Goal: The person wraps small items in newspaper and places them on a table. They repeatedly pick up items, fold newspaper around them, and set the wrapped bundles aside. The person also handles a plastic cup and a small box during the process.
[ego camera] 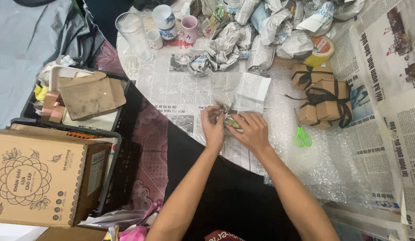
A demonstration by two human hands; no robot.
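1. Head view: small greenish object part-wrapped in newspaper, on the newspaper-covered table, between both hands.
2. Left hand: fingers curled, pinching the paper's edge.
3. Right hand: fingers bent, pressing the wrapped object.
4. Green-handled scissors on bubble wrap nearby.

We are seeing the left hand and right hand pinching a small greenish item in a newspaper sheet; green scissors are lying nearby on bubble wrap, beside tied brown boxes.
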